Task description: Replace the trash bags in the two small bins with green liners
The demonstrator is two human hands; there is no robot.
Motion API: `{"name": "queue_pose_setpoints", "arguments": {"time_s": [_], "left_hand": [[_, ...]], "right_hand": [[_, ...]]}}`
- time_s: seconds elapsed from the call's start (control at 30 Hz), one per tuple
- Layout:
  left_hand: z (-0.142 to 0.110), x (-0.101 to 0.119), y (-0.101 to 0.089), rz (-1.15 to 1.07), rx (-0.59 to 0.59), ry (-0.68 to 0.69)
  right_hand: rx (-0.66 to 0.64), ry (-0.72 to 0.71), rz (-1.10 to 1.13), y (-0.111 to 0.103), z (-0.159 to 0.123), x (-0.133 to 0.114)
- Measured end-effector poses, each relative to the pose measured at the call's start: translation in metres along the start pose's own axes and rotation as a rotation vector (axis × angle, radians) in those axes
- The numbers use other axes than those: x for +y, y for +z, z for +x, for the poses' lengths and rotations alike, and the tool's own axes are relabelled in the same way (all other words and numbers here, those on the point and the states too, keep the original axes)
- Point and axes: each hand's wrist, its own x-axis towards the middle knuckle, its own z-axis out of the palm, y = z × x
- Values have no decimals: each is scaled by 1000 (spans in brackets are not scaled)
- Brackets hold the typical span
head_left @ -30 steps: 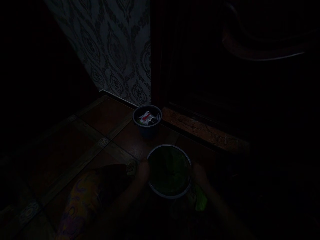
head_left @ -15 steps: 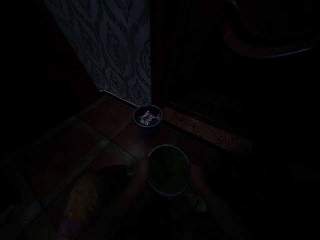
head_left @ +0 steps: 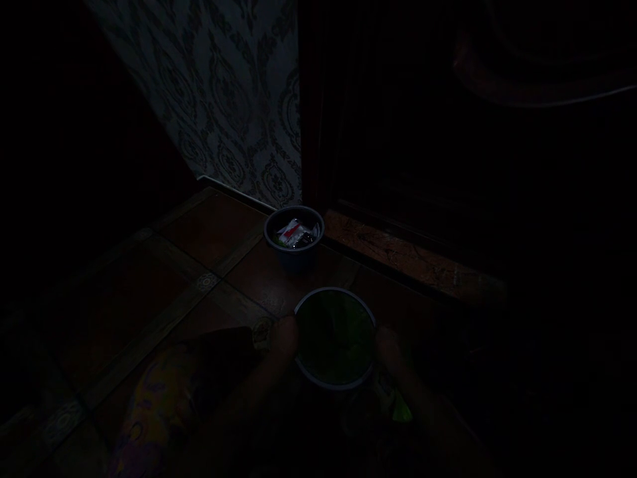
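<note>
In the dim light, a round bin [head_left: 328, 384] with a pale rim stands upright before me, and a green lining [head_left: 336, 345], like a plastic bag, covers its inside. My left hand [head_left: 284, 337] is closed on the left side of the rim. On the opposite side, my right hand [head_left: 388, 346] is closed on the rim too. The finger details are lost in the dark. Below my right hand shows a bright green scrap [head_left: 401, 407], perhaps a bag's edge. Just beyond is a smaller blue bin [head_left: 297, 263] holding a white and red wrapper [head_left: 293, 232].
Reddish tiles [head_left: 212, 222] with patterned strips make up the floor. Patterned wallpaper [head_left: 229, 99] meets a dark wooden door or panel behind the small bin, with a marbled sill [head_left: 398, 252] along its foot. Colourful cloth [head_left: 154, 405] shows at lower left.
The view has shifted very slightly. Both hands keep their places at the bin's rim, and the bin has not visibly moved.
</note>
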Motion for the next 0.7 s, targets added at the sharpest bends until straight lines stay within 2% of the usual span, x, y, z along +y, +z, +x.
{"name": "queue_pose_setpoints", "arguments": {"time_s": [0.1, 0.23, 0.53, 0.7], "left_hand": [[3, -2, 5, -12, 53, 10], [6, -4, 9, -47, 53, -7], [13, -10, 8, -332, 94, -27], [21, -16, 11, -427, 85, -54]], "right_hand": [[-4, -13, 17, 1, -1, 0], [0, 5, 70, 5, 0, 0], [-10, 142, 273, 24, 11, 3], [3, 204, 389, 23, 11, 0]]}}
